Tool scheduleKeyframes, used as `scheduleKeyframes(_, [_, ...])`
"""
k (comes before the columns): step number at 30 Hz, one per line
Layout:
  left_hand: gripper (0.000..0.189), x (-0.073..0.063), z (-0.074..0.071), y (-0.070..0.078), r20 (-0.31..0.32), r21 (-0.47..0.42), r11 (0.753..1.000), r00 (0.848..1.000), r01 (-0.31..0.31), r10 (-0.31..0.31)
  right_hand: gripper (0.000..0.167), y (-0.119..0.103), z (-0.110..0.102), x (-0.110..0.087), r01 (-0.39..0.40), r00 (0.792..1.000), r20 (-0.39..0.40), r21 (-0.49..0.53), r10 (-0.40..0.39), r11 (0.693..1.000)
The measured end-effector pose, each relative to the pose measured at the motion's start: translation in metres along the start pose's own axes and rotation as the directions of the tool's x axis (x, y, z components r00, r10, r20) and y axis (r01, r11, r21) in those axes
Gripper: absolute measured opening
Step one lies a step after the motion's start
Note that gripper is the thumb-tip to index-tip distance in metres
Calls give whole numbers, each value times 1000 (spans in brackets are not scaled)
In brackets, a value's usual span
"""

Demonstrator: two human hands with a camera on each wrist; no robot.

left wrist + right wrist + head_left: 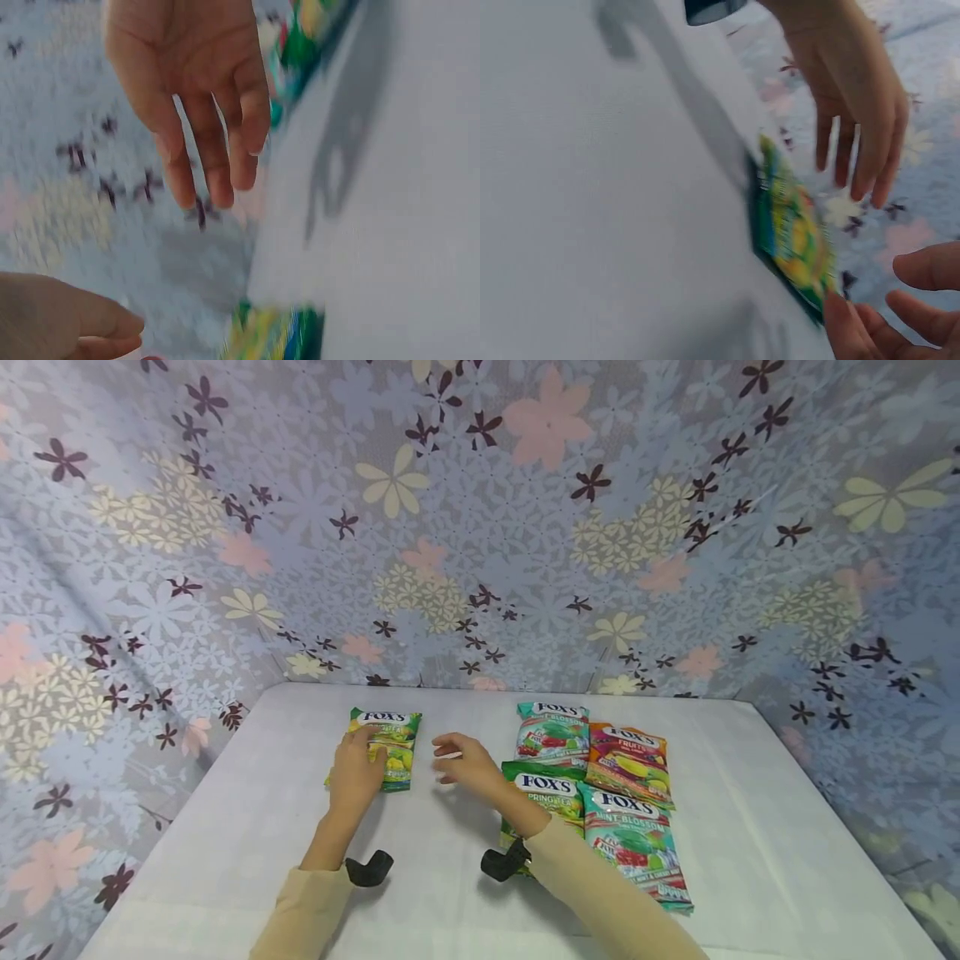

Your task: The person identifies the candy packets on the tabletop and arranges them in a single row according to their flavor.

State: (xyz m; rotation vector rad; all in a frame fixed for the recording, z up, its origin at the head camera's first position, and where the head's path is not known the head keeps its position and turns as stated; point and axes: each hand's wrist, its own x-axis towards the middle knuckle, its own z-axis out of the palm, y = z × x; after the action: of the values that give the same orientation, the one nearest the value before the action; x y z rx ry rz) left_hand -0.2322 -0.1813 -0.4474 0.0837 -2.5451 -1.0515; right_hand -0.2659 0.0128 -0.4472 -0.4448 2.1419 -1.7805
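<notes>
My left hand (pixel 357 770) hovers over a green and yellow Fox's Spring Tea candy bag (pixel 397 752) on the left side of the table. In the right wrist view that bag (pixel 791 225) lies flat, and the left hand (pixel 859 105) is above it with straight, spread fingers. To the right of this bag my right hand (pixel 468 767) is in the air, its fingers loosely bent around nothing. The left wrist view shows the right hand (pixel 199 82) palm on, holding nothing. A corner of the same bag (pixel 274 334) shows below it.
Right of the hands lie two teal Mint Blossom bags (pixel 553 735) (pixel 637 843), a Fruits bag (pixel 628 764) and another Spring Tea bag (pixel 547 785), partly covered by my right forearm. The white table (pixel 750 827) meets a flowered cloth (pixel 480 552) behind.
</notes>
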Motion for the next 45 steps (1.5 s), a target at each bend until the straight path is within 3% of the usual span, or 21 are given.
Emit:
scheduleKeyframes(4, [37,-9,7,18,97,-121,993,995,-4,15,37,-1,-27,-20,-15,1000,22,90,13,996])
scheduleKeyframes(7, [37,-17,12,28,156,-170,985,987,1,26,36,-1,-47,-35,-15,1000,19,104,13,995])
scheduleKeyframes(12, [33,-26,19,44,214,-219,976,975,-9,57,40,5,-74,-62,-12,1000,8,50,11,999])
scheduleKeyframes(15, [30,-32,26,54,281,-249,969,957,-1,73,41,13,-86,-82,-30,1000,-2,28,30,999])
scheduleKeyframes(21, [31,-43,43,71,406,-289,957,908,17,107,47,25,-104,-117,-48,999,9,11,47,999])
scheduleKeyframes(25, [35,-49,53,77,481,-301,952,871,60,97,52,25,-117,-133,-61,998,21,-39,62,997])
scheduleKeyframes(30, [41,-52,63,83,549,-239,968,833,79,68,57,23,-130,-142,-97,994,46,-61,100,993])
scheduleKeyframes(36, [55,-59,71,92,688,-148,985,725,94,34,65,17,-141,-148,-177,982,60,-19,178,984])
scheduleKeyframes(37, [57,-60,73,93,700,-145,984,713,99,31,66,17,-142,-149,-187,980,64,-11,188,982])
scheduleKeyframes(38, [58,-61,74,94,704,-147,984,710,105,29,67,16,-144,-150,-195,978,70,-9,195,981])
scheduleKeyframes(41, [60,-63,77,94,693,-155,981,721,116,24,68,15,-148,-152,-217,973,76,-26,218,976])
scheduleKeyframes(45, [60,-64,80,93,662,-162,981,749,103,30,69,16,-152,-156,-247,968,35,-69,250,966])
